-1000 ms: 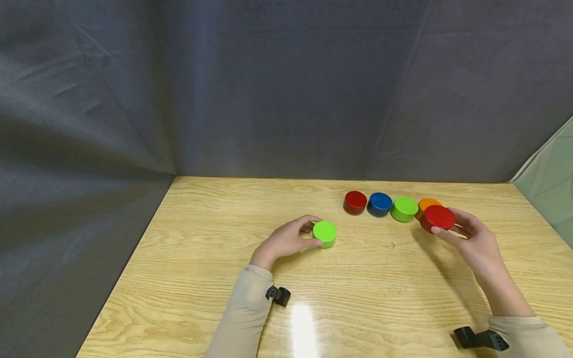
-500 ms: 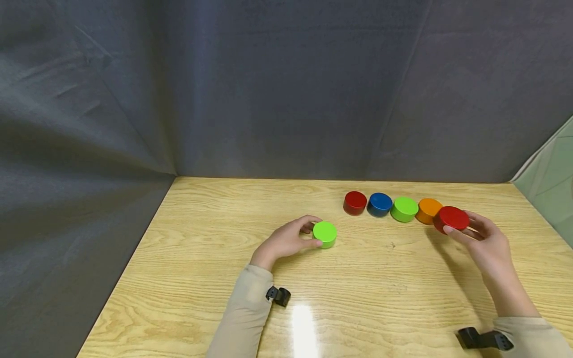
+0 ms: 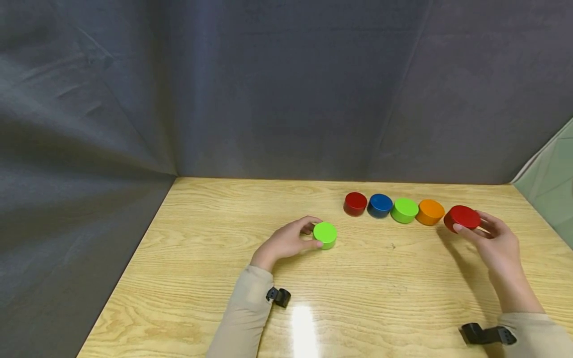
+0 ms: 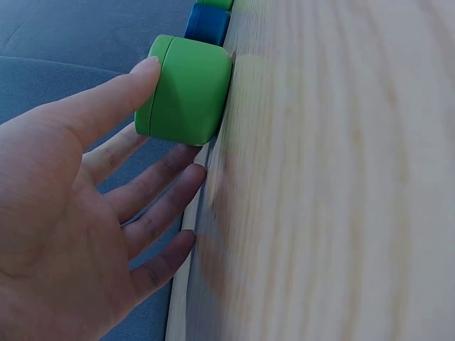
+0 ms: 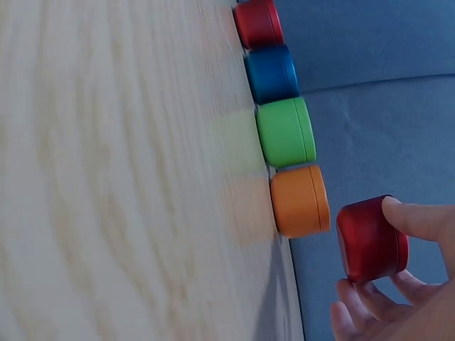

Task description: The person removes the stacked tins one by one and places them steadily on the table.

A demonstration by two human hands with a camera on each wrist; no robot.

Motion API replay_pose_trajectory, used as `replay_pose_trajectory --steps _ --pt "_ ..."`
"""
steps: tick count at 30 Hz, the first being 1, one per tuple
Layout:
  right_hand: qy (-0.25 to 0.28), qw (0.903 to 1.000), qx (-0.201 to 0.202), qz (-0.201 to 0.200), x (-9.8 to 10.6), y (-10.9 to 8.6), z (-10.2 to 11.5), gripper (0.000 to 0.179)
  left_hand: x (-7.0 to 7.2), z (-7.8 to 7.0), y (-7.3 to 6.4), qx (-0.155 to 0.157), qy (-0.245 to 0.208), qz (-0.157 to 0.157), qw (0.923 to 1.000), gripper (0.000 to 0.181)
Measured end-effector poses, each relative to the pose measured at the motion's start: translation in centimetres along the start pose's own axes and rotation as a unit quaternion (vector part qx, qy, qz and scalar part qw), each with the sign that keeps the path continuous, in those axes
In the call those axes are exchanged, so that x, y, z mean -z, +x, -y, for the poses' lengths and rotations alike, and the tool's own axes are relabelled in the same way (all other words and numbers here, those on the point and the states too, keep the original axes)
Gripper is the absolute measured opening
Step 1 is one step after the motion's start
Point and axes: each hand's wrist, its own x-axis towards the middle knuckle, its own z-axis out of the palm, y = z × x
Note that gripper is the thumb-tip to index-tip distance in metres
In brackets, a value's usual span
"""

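My left hand pinches a light green round tin between thumb and fingers, left of the row. In the left wrist view this green tin stands at the tabletop, its lid seam showing near the thumb. My right hand grips a dark red round tin by its side. The right wrist view has that red tin lifted off the table, thumb on the lid edge and fingers opposite. Just left of it stands an orange tin, the right end of a row.
The row continues leftward with a green tin, a blue tin and a red tin, set close together. They stand on a wood-grain table. Dark grey cloth hangs behind and to the left.
My right hand has carried the red tin rightward, from in front of the orange tin to beyond it, uncovering the orange one. The left hand and its green tin stay in place.
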Motion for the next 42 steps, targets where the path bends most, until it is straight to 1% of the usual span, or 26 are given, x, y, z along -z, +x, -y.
replay_pose_trajectory --steps 4,7,9,12,13,17,19,23,24,26,30,31,35,39,41,42 --pt "-0.061 0.9980 -0.009 -0.016 0.5 0.7 -0.2 0.047 -0.1 0.0 0.0 0.001 0.002 0.000 1.0000 0.057" --pt "-0.114 0.9931 -0.017 -0.023 0.8 1.2 -0.4 0.051 -0.2 0.0 0.0 0.001 0.001 0.001 1.0000 0.058" --pt "-0.128 0.9913 -0.024 -0.022 1.0 1.5 -0.5 0.055 -0.2 0.0 0.0 0.001 -0.001 0.002 1.0000 0.059" --pt "-0.134 0.9902 -0.035 -0.018 1.1 1.8 -0.6 0.061 -0.2 0.0 0.1 0.001 -0.001 0.002 1.0000 0.059" --pt "-0.132 0.9902 -0.041 -0.017 1.2 2.0 -0.6 0.060 -0.2 0.0 0.1 0.001 0.002 0.002 1.0000 0.059" --pt "-0.134 0.9897 -0.049 -0.009 1.2 2.6 -0.6 0.068 -0.1 -0.3 0.1 0.000 0.015 -0.002 0.9999 0.058" --pt "-0.132 0.9899 -0.051 -0.005 1.2 2.8 -0.7 0.064 -0.1 -0.6 0.1 -0.001 0.023 -0.003 0.9997 0.058" --pt "-0.122 0.9912 -0.052 0.000 1.4 3.3 -0.7 0.046 -0.1 -0.9 0.2 -0.003 0.039 -0.006 0.9992 0.059" --pt "-0.126 0.9907 -0.052 0.002 1.4 3.4 -0.6 0.044 -0.1 -0.9 0.3 -0.003 0.045 -0.007 0.9990 0.059" --pt "-0.133 0.9899 -0.050 0.006 1.4 3.6 -0.6 0.044 -0.1 -0.9 0.4 -0.004 0.055 -0.009 0.9984 0.060" --pt "-0.143 0.9880 -0.058 0.012 1.4 4.1 -0.6 0.045 -0.1 -0.9 0.5 -0.005 0.068 -0.011 0.9976 0.059" --pt "-0.144 0.9877 -0.060 0.013 1.4 4.2 -0.6 0.047 -0.1 -0.9 0.5 -0.005 0.069 -0.010 0.9976 0.059" --pt "-0.158 0.9846 -0.071 0.020 1.6 4.8 -0.9 0.045 -0.1 -0.9 0.6 -0.004 0.070 -0.005 0.9975 0.058" --pt "-0.195 0.9769 -0.084 0.030 1.7 5.3 -1.0 0.063 0.0 -0.9 0.5 -0.003 0.066 -0.001 0.9978 0.057" --pt "-0.213 0.9724 -0.089 0.034 1.7 5.4 -1.1 0.080 0.0 -0.9 0.5 -0.003 0.067 0.002 0.9978 0.056" --pt "-0.222 0.9701 -0.091 0.036 1.6 5.5 -1.1 0.086 0.0 -0.8 0.4 -0.003 0.068 0.002 0.9977 0.056"
